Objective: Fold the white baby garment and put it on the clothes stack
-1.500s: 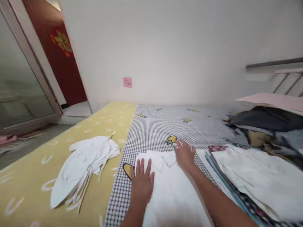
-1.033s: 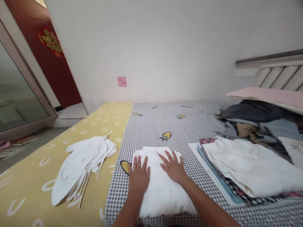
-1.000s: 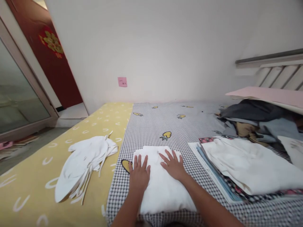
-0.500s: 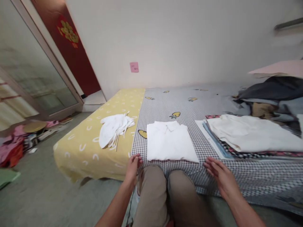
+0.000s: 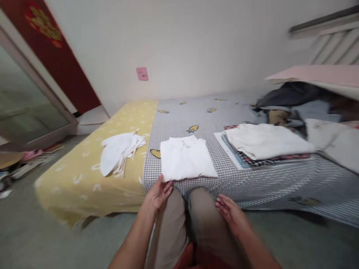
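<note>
A folded white collared shirt (image 5: 186, 158) lies flat near the front edge of the bed, collar toward the wall. My left hand (image 5: 159, 192) is at its near left corner, fingers apart and palm partly up; whether the fingertips touch the cloth I cannot tell. My right hand (image 5: 228, 211) is beside my right knee, below the bed edge, its fingers stretched out and holding nothing. Left of the shirt, a bunched white cloth item with thin straps (image 5: 119, 151) rests on the yellow cover.
To the right lies a stack of folded clothes with a white garment (image 5: 266, 140) on top. Behind it are heaped dark clothes (image 5: 291, 95) under a pink flat item (image 5: 316, 76). The bed has a yellow cover (image 5: 75, 179) and a checked sheet (image 5: 179, 123).
My view has swung to the right. My right hand has drawn back from the bed toward my knee, while my left hand has turned palm-up at the shirt's corner. The shirt stays folded.
</note>
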`<act>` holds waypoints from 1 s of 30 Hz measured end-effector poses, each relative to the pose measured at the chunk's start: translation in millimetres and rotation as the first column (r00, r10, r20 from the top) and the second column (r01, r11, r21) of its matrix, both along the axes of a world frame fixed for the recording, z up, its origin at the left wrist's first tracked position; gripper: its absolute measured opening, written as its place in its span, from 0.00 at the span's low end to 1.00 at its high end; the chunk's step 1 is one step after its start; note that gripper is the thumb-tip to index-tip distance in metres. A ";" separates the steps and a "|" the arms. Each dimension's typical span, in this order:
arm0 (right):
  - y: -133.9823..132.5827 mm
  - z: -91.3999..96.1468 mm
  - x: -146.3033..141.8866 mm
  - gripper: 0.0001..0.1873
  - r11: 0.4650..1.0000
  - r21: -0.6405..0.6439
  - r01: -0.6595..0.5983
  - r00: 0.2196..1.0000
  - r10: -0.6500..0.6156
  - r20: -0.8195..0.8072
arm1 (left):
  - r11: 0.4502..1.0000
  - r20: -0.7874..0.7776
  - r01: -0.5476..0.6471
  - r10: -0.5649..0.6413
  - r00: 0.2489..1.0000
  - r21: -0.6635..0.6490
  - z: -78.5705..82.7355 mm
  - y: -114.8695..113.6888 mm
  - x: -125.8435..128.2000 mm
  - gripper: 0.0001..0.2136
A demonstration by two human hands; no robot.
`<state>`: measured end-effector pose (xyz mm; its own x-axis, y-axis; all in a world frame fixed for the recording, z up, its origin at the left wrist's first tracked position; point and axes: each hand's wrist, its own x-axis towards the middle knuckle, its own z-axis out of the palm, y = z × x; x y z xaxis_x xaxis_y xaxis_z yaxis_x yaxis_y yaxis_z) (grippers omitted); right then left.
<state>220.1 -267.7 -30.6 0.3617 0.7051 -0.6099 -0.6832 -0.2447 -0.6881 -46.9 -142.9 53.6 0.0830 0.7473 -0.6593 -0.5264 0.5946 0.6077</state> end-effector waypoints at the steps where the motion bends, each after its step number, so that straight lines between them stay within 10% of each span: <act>1: 5.1 5.5 -0.5 0.12 1.000 0.013 -0.012 1.000 0.012 0.000 | 1.000 -0.009 0.000 0.000 1.000 -0.020 1.1 5.4 2.6 0.08; 19: 78.9 44.4 3.4 0.23 0.978 0.206 0.025 0.988 -0.056 0.145 | 0.981 -0.078 -0.188 0.184 0.980 -0.049 10.0 21.9 25.3 0.05; 24: 70.4 37.5 -16.7 0.18 0.961 0.195 0.195 0.966 -0.154 -0.207 | 0.976 -0.040 -0.202 0.199 0.979 -0.084 12.6 22.8 29.8 0.06; 30: 74.0 32.5 -45.0 0.25 0.968 0.249 0.026 0.956 0.049 -0.290 | 0.970 -0.014 -0.222 0.221 0.975 -0.098 14.3 22.5 28.6 0.07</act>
<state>175.1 -193.7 1.9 0.1849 0.8501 -0.4931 -0.8611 -0.1017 -0.4982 -18.3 -120.4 67.9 -0.0795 0.6781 -0.7307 -0.6498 0.5206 0.5538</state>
